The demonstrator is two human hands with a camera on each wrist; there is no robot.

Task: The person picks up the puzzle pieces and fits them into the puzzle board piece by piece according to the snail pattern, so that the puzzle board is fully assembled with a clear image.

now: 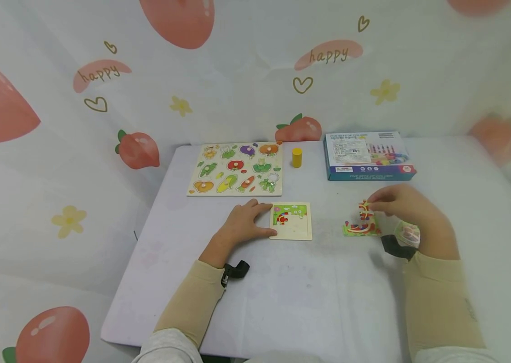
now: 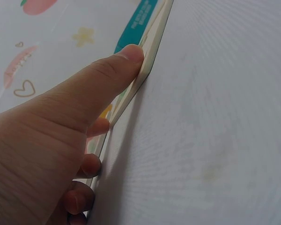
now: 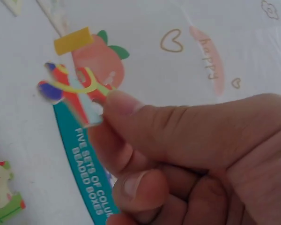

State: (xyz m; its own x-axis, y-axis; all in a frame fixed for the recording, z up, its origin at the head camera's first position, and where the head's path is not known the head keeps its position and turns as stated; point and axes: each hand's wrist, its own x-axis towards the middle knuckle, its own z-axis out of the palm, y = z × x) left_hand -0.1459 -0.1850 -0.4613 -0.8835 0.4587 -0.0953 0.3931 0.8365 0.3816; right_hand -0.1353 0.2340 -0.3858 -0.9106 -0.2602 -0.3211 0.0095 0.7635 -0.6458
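Observation:
My left hand [image 1: 245,222] holds the left side of a small wooden puzzle board [image 1: 298,232]; its thumb is at the lower left corner and its index finger at the upper one. Fitted pieces [image 1: 288,208] show green scenery and a red patch along the board's top and left. In my right hand [image 1: 402,205], thumb and fingers pinch a jigsaw piece [image 3: 75,93] with red, yellow, blue and pale blue parts. Below that hand, loose green-and-red jigsaw pieces [image 1: 359,230] lie on the table to the right of the board.
Behind the puzzle board lies a vegetable peg puzzle [image 1: 195,174]. A yellow cylinder [image 1: 297,158] stands beside it. At the back right is a flat teal-edged box [image 1: 369,176]. A round, patterned object [image 1: 407,233] sits by the right wrist's black strap.

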